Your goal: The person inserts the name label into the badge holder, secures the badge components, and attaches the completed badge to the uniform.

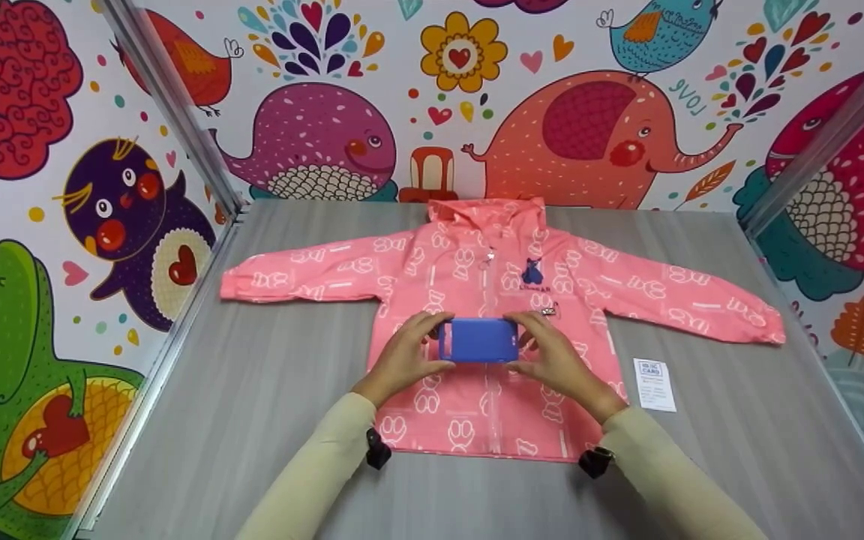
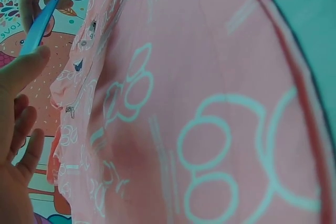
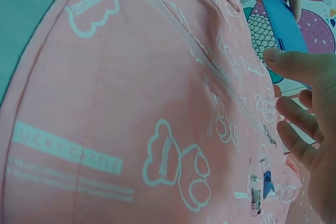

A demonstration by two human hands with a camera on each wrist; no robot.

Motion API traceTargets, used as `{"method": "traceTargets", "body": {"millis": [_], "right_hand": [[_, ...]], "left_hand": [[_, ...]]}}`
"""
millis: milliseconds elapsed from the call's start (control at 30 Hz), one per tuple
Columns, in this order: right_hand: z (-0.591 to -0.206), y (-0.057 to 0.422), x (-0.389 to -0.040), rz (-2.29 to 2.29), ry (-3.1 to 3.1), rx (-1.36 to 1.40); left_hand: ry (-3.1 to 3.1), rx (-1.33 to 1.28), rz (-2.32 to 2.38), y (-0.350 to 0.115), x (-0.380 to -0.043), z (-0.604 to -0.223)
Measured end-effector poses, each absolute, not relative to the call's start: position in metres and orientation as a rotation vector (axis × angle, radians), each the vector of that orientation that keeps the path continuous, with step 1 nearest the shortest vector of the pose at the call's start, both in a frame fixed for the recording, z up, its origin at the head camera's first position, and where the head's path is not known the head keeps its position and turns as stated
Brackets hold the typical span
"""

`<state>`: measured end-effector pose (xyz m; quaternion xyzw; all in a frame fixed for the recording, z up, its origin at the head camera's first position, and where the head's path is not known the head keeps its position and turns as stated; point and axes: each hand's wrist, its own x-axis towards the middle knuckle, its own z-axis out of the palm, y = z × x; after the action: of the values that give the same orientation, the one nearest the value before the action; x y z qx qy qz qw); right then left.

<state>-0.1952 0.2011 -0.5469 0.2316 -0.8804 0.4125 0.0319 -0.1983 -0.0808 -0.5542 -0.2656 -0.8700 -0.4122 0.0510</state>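
Observation:
A flat blue phone case (image 1: 483,340), held sideways, is above the front of a pink hooded jacket (image 1: 432,285). My left hand (image 1: 405,357) pinches its left end between thumb and fingers. At the opposite end, my right hand (image 1: 563,367) pinches it the same way. Both wrist views show the case as a thin blue strip, with the jacket below. The jacket lies spread out with both sleeves stretched sideways, its white-outlined print facing up and a zip down the middle. A dark blue animal motif (image 1: 532,271) marks its chest.
A small white printed card (image 1: 655,385) lies on the grey table (image 1: 289,390), right of the jacket. Walls with cartoon animals (image 1: 582,142) rise at the back and both sides, with metal posts (image 1: 177,105) at the corners.

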Motion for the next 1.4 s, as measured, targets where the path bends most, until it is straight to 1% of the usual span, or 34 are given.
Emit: {"method": "traceTargets", "body": {"millis": [1400], "right_hand": [[-0.541,0.209,-0.1998,1.102,-2.714,0.796]], "left_hand": [[-2.669,-0.809,-1.247,-0.0807,-0.2022,-0.554]]}}
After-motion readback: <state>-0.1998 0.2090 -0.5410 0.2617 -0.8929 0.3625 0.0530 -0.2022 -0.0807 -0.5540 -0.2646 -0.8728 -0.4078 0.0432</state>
